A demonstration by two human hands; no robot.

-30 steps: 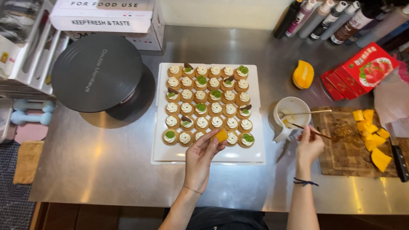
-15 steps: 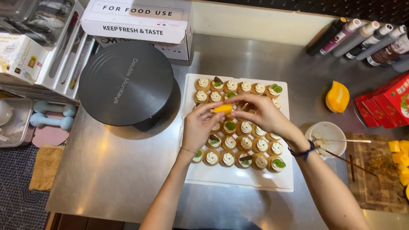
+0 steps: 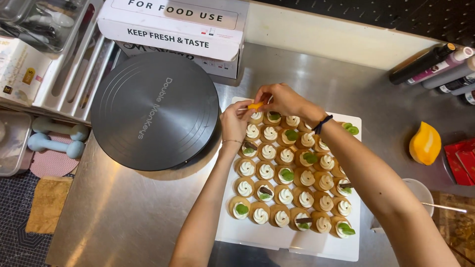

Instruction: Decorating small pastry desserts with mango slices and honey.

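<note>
A white rectangular tray (image 3: 257, 237) holds several small tarts (image 3: 277, 170) with white cream swirls, some topped with green or dark bits. Over the tray's far left corner, my left hand (image 3: 236, 122) and my right hand (image 3: 283, 99) meet, both pinching a small orange fruit piece (image 3: 255, 105) just above the corner tarts. My right wrist wears a dark band (image 3: 321, 124).
A round black turntable (image 3: 153, 109) stands left of the tray. A white box (image 3: 173, 27) is behind it. A cut orange fruit (image 3: 424, 143), squeeze bottles (image 3: 435, 66), a white cup (image 3: 419, 193) and a cutting board (image 3: 457, 225) lie to the right.
Both hands have carried the orange piece from the tray's near edge up to its far left corner. My right hand left the cup and joined the left on the piece.
</note>
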